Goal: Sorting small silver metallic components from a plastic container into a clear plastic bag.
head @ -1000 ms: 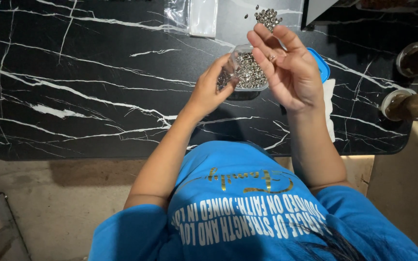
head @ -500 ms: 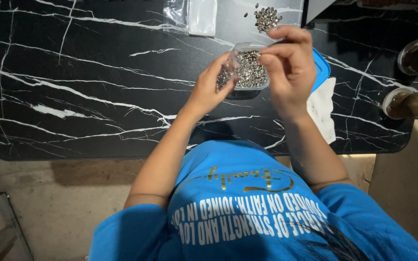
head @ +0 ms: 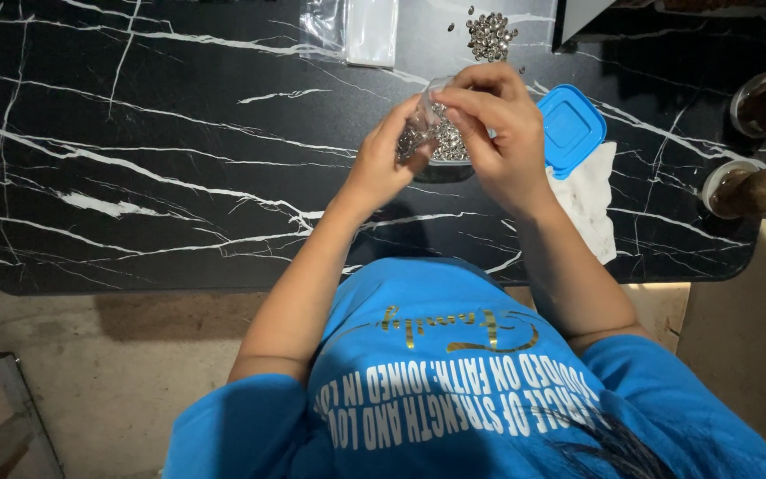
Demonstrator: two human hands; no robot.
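Over a black marble-patterned table (head: 135,177), my left hand (head: 379,164) holds a small clear container (head: 441,142) full of tiny silver metal pieces, tilted toward it. My right hand (head: 503,133) is curled over the container from the right, with thumb and fingertips pinched at its rim and contents. I cannot tell whether the fingers grip single pieces. A loose pile of the same silver pieces (head: 489,34) lies on the table just beyond my hands.
A blue square lid (head: 571,129) rests on a white cloth (head: 591,204) right of my hands. Clear plastic bags (head: 352,27) lie at the far edge. Two round wooden-topped objects (head: 760,191) stand at the right. Bare floor shows below the table's near edge.
My right hand was open and palm-up a second ago. It has turned over and closed down onto the container, and both hands have shifted slightly lower in the view.
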